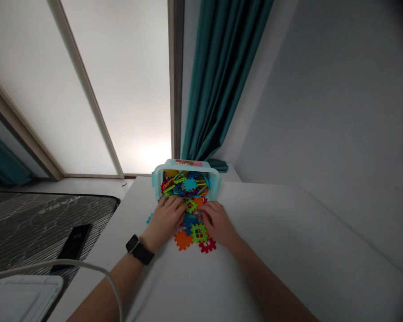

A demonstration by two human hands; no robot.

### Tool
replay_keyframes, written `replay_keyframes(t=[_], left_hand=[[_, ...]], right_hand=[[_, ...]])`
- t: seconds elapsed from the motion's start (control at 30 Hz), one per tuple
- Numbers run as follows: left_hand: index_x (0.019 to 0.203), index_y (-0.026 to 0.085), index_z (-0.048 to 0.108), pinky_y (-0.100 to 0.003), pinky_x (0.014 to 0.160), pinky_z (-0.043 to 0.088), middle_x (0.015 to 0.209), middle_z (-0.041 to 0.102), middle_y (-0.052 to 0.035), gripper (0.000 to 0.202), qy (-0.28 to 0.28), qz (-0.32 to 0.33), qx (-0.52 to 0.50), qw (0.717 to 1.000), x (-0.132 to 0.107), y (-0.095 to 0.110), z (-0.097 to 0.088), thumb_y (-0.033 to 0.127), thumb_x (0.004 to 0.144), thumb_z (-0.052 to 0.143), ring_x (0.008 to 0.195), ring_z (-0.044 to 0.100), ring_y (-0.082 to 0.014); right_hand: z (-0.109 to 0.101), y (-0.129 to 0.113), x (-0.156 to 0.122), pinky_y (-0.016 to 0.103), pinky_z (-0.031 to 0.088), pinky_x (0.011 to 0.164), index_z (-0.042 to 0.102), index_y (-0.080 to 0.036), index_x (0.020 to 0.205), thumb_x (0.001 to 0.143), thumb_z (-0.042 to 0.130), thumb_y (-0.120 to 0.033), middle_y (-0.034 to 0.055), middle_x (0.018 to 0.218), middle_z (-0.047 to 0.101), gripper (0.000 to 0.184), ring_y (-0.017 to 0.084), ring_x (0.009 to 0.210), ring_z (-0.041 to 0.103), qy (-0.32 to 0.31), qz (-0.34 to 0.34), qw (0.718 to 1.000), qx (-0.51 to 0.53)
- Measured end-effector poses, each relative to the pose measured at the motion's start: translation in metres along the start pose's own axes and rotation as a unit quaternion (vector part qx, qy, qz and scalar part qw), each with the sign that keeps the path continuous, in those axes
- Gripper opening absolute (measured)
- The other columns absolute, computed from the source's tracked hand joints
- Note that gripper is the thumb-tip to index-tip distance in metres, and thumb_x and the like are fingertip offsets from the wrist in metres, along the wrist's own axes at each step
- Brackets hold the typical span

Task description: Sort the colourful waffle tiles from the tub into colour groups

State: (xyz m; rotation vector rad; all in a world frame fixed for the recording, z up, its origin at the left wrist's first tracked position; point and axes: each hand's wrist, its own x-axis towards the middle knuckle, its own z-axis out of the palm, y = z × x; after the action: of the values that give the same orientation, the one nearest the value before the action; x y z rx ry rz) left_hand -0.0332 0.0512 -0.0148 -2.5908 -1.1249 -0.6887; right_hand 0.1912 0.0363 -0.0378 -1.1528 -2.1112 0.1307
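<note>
A pale teal plastic box (157,176) lies tipped on its side on the white table (289,232), its mouth facing me and full of colourful interlocking plastic tiles (188,184). Several tiles have spilled out in front of it: an orange one (183,240), a green one (199,232), a red one (207,245). My left hand (164,219), with a black watch on its wrist, rests palm down on the spilled tiles at the box's mouth. My right hand (219,223) lies palm down beside it on the tiles. Both have fingers stretched forward.
A black phone (73,245) lies on a striped mattress (36,223) to the left. A white cable (87,268) and a white object (20,295) sit at the lower left. Teal curtain (221,80) and a wall rise behind the table.
</note>
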Motion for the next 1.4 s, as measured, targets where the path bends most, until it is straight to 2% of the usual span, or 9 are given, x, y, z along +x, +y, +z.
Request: replay_keyframes(t=[0.27, 0.47, 0.57, 0.73, 0.83, 0.97, 1.1, 1.2, 1.4], left_hand=[[0.094, 0.020, 0.066, -0.044, 0.090, 0.039, 0.100, 0.064, -0.0094, 0.006, -0.037, 0.037, 0.034, 0.998, 0.019, 0.008, 0.001, 0.020, 0.092, 0.060, 0.101, 0.055, -0.0279], [0.092, 0.021, 0.065, -0.039, 0.085, 0.043, 0.087, 0.066, -0.0063, 0.018, 0.079, -0.062, -0.120, 0.988, 0.004, 0.001, -0.006, 0.026, 0.099, 0.049, 0.087, 0.058, -0.0231], [0.091, 0.020, 0.059, -0.033, 0.072, 0.047, 0.083, 0.067, -0.0048, 0.023, 0.108, -0.172, -0.303, 0.931, -0.003, 0.001, -0.013, 0.036, 0.100, 0.045, 0.077, 0.060, -0.0199], [0.088, 0.022, 0.045, -0.024, 0.053, 0.044, 0.059, 0.062, 0.0037, 0.032, 0.036, -0.284, -0.599, 0.748, -0.004, 0.013, -0.016, 0.053, 0.098, 0.045, 0.052, 0.056, -0.0138], [0.085, 0.022, 0.043, -0.022, 0.051, 0.041, 0.053, 0.059, 0.0054, 0.034, 0.000, -0.278, -0.639, 0.717, -0.002, 0.022, -0.011, 0.054, 0.095, 0.050, 0.047, 0.052, -0.0119], [0.083, 0.022, 0.044, -0.022, 0.051, 0.038, 0.048, 0.048, 0.0092, 0.032, 0.010, -0.268, -0.604, 0.750, -0.005, 0.025, -0.004, 0.050, 0.099, 0.045, 0.043, 0.043, -0.0102], [0.091, 0.021, 0.058, -0.028, 0.066, 0.048, 0.074, 0.063, -0.0014, 0.024, 0.067, -0.184, -0.434, 0.879, -0.009, 0.019, -0.004, 0.039, 0.101, 0.045, 0.068, 0.059, -0.0161], [0.107, 0.022, 0.065, -0.033, 0.082, 0.051, 0.099, 0.067, -0.0082, 0.024, 0.075, -0.100, -0.343, 0.931, -0.012, 0.016, -0.007, 0.029, 0.102, 0.043, 0.092, 0.064, -0.0205], [0.140, 0.026, 0.051, -0.038, 0.100, 0.051, 0.127, 0.061, -0.0111, 0.045, 0.027, -0.045, -0.331, 0.942, -0.014, 0.018, -0.009, 0.018, 0.096, 0.046, 0.116, 0.059, -0.0237]], right_hand=[[0.000, 0.004, -0.001, 0.044, 0.048, 0.087, 0.063, -0.021, 0.104, 0.093, 0.047, -0.012, 0.0089, 0.099, 0.067, 0.022, 0.026, 0.096, 0.059, -0.011, 0.001, 1.000, -0.007], [0.001, -0.006, -0.003, 0.047, 0.048, 0.093, 0.055, -0.022, 0.127, 0.094, 0.046, -0.017, 0.0102, 0.109, 0.067, 0.035, 0.028, 0.104, 0.060, 0.001, 0.013, 1.000, 0.000], [0.002, -0.017, -0.005, 0.049, 0.044, 0.100, 0.041, -0.022, 0.142, 0.097, 0.045, -0.025, 0.0118, 0.117, 0.065, 0.045, 0.028, 0.112, 0.058, 0.051, 0.055, 0.996, 0.039], [0.005, -0.039, -0.005, 0.037, 0.051, 0.084, 0.044, -0.023, 0.131, 0.100, 0.045, -0.038, 0.0051, 0.095, 0.064, 0.035, 0.021, 0.089, 0.063, 0.052, 0.103, 0.962, 0.249], [0.006, -0.044, -0.003, 0.029, 0.048, 0.065, 0.056, -0.023, 0.099, 0.100, 0.044, -0.047, -0.0005, 0.074, 0.060, 0.027, 0.017, 0.067, 0.058, 0.021, 0.152, 0.935, 0.319], [0.005, -0.043, 0.001, 0.028, 0.043, 0.053, 0.056, -0.023, 0.089, 0.096, 0.045, -0.063, -0.0021, 0.065, 0.060, 0.042, 0.015, 0.054, 0.053, 0.013, 0.224, 0.890, 0.398], [0.006, -0.047, 0.002, 0.031, 0.049, 0.058, 0.056, -0.023, 0.100, 0.093, 0.042, -0.069, 0.0006, 0.077, 0.064, 0.049, 0.016, 0.058, 0.059, -0.006, 0.249, 0.812, 0.528], [0.004, -0.050, 0.003, 0.031, 0.051, 0.060, 0.054, -0.024, 0.094, 0.087, 0.060, -0.060, -0.0012, 0.078, 0.061, 0.037, 0.016, 0.063, 0.060, 0.006, 0.259, 0.771, 0.582], [-0.005, -0.048, 0.008, 0.027, 0.052, 0.051, 0.049, -0.025, 0.088, 0.079, 0.072, -0.047, -0.0035, 0.079, 0.058, 0.033, 0.012, 0.058, 0.056, 0.029, 0.273, 0.794, 0.543]])
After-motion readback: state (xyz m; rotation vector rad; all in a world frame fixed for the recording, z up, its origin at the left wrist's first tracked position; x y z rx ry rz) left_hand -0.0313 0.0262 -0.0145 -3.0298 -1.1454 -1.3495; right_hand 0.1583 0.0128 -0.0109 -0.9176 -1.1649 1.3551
